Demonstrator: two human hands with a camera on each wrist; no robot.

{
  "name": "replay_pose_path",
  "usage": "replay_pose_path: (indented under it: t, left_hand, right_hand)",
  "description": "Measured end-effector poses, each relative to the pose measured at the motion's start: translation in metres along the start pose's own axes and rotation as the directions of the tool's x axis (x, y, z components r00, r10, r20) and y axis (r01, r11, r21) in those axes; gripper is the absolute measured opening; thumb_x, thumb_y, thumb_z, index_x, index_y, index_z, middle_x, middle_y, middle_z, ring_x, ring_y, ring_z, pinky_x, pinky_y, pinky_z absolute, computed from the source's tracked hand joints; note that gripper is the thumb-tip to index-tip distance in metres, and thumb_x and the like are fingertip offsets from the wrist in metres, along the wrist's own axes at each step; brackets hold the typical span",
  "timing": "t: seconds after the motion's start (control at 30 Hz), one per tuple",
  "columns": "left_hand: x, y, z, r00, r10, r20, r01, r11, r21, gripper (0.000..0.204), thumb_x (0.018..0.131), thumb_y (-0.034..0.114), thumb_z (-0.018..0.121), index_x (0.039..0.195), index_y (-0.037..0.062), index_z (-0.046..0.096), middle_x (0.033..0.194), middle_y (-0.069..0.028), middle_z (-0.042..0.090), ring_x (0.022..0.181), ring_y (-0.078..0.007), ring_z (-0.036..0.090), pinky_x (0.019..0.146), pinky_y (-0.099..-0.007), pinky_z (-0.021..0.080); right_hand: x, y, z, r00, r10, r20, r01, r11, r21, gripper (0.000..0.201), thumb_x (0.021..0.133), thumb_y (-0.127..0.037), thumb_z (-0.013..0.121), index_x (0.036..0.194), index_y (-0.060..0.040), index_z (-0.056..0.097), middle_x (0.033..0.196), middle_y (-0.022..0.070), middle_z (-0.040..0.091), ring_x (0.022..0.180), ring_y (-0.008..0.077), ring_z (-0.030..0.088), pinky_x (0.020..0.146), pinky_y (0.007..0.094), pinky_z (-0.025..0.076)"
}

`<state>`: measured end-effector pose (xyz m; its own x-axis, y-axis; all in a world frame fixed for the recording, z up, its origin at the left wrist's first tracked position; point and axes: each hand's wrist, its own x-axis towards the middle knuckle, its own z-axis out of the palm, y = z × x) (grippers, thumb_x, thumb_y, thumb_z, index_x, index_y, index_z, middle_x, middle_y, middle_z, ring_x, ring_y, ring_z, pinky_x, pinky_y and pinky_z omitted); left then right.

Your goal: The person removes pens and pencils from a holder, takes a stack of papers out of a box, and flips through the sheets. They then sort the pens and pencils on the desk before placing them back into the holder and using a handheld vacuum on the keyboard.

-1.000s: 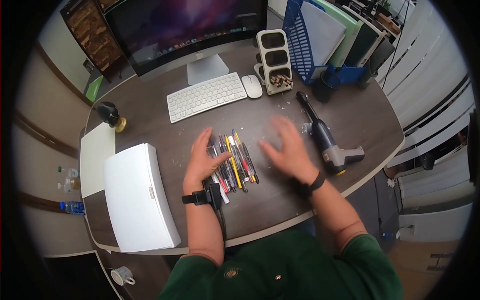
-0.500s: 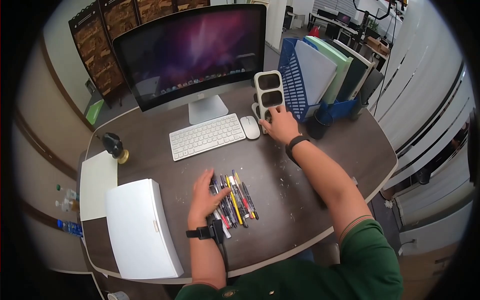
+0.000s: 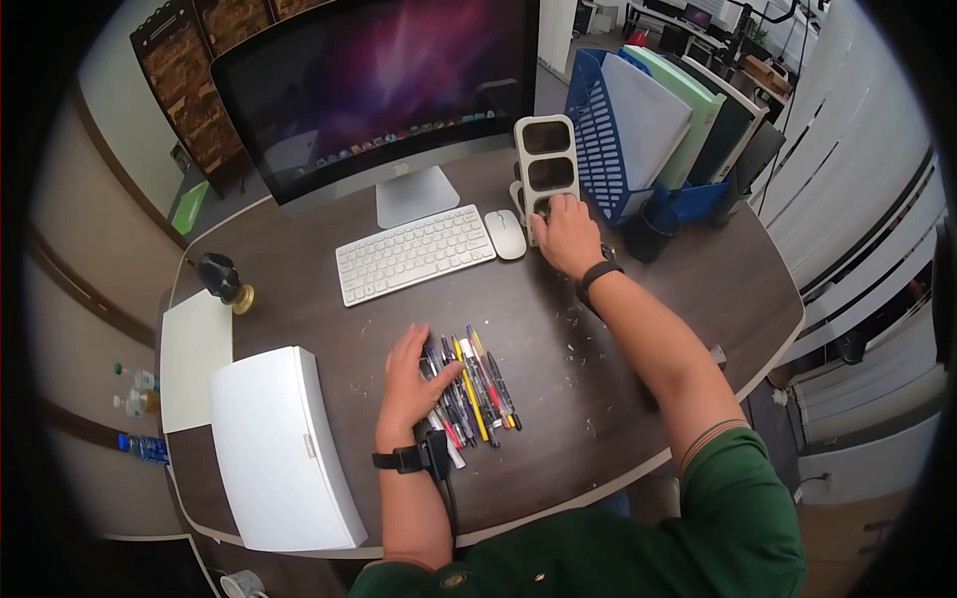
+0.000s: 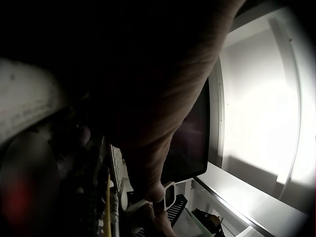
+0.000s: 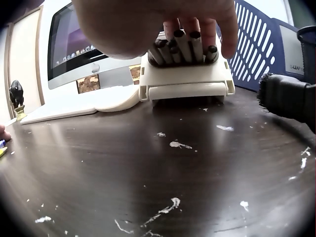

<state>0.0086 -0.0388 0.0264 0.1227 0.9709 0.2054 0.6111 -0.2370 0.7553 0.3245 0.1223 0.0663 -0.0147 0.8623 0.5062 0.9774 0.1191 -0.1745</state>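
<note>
Pens (image 3: 477, 394) in black, yellow, red and clear plastic lay side by side in a loose row on the dark desk (image 3: 568, 448), between its middle and its near edge. The left hand (image 3: 407, 387) rested along the row's left side with its fingers extended and its thumb well apart, reaching over the pens; it gripped nothing. Toward the far edge, the right hand (image 3: 568, 239) was over the nearest compartment of a cream three-compartment organizer (image 3: 549, 156), its fingers bent down behind the dark-ended pencils (image 5: 182, 47) standing there (whether they pinched any, I could not tell). Just left of the organizer sat a white mouse (image 3: 506, 235), then a white keyboard (image 3: 417, 254), with an iMac (image 3: 384, 100) behind them. A blue file rack (image 3: 596, 130) stood at the far right corner, a black pencil cup (image 3: 653, 229) in front of it. A white box (image 3: 284, 453) filled the near left corner; beyond it, a pale sheet (image 3: 197, 364) lay along the left edge, near a black figurine (image 3: 217, 274) on a gold base. White scraps (image 5: 180, 145) dotted the surface.
</note>
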Motion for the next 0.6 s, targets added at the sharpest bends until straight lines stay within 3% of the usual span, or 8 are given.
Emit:
replay_pose_path:
  t: [0.13, 0.23, 0.33, 0.43, 0.6]
  left_hand:
    - [0.000, -0.001, 0.000, 1.000, 0.027, -0.007, -0.027, 1.000, 0.005, 0.076, 0.081, 0.038, 0.084, 0.141, -0.0005, 0.055, 0.146, -0.0235, 0.054, 0.142, -0.0384, 0.045, 0.118, -0.0473, 0.033]
    - [0.000, -0.001, 0.001, 1.000, 0.024, -0.011, -0.024, 1.000, 0.010, 0.076, 0.082, 0.038, 0.084, 0.141, -0.0006, 0.055, 0.145, -0.0232, 0.055, 0.142, -0.0383, 0.045, 0.118, -0.0472, 0.033]
    - [0.000, 0.002, -0.001, 1.000, 0.014, -0.011, -0.013, 0.999, 0.029, 0.074, 0.081, 0.028, 0.085, 0.144, 0.0031, 0.055, 0.149, -0.0234, 0.052, 0.142, -0.0365, 0.046, 0.117, -0.0438, 0.037]
    - [0.001, 0.002, -0.001, 1.000, 0.005, -0.008, -0.005, 1.000, 0.026, 0.073, 0.082, 0.027, 0.085, 0.144, 0.0029, 0.055, 0.149, -0.0232, 0.052, 0.142, -0.0362, 0.046, 0.117, -0.0436, 0.037]
    - [0.001, 0.002, 0.000, 1.000, 0.027, -0.011, -0.026, 0.999, 0.038, 0.071, 0.083, 0.028, 0.084, 0.143, 0.0020, 0.056, 0.149, -0.0231, 0.053, 0.142, -0.0362, 0.046, 0.117, -0.0438, 0.037]
  right_hand:
    - [-0.001, 0.012, 0.009, 0.995, -0.095, -0.027, 0.096, 0.995, 0.026, 0.033, 0.096, -0.030, 0.062, 0.111, -0.0011, 0.058, 0.111, 0.0208, 0.060, 0.106, 0.0416, 0.059, 0.088, 0.0498, 0.053]
    - [0.001, 0.016, 0.003, 0.997, -0.066, 0.047, 0.064, 0.996, 0.061, 0.033, 0.095, -0.029, 0.061, 0.110, -0.0003, 0.060, 0.113, 0.0219, 0.060, 0.107, 0.0428, 0.058, 0.092, 0.0499, 0.051]
    - [0.001, 0.017, 0.002, 0.996, -0.079, 0.048, 0.077, 0.996, 0.045, 0.033, 0.095, -0.031, 0.062, 0.111, -0.0024, 0.062, 0.113, 0.0212, 0.060, 0.107, 0.0421, 0.057, 0.092, 0.0500, 0.052]
    - [0.000, 0.011, -0.009, 0.994, -0.056, 0.091, 0.054, 0.998, 0.022, 0.035, 0.095, -0.035, 0.063, 0.114, -0.0057, 0.063, 0.114, 0.0211, 0.059, 0.108, 0.0419, 0.057, 0.092, 0.0501, 0.051]
    - [-0.005, 0.019, -0.002, 0.986, -0.152, 0.066, 0.152, 0.988, 0.008, 0.033, 0.097, -0.035, 0.064, 0.115, -0.0068, 0.063, 0.116, 0.0219, 0.058, 0.111, 0.0412, 0.057, 0.093, 0.0500, 0.052]
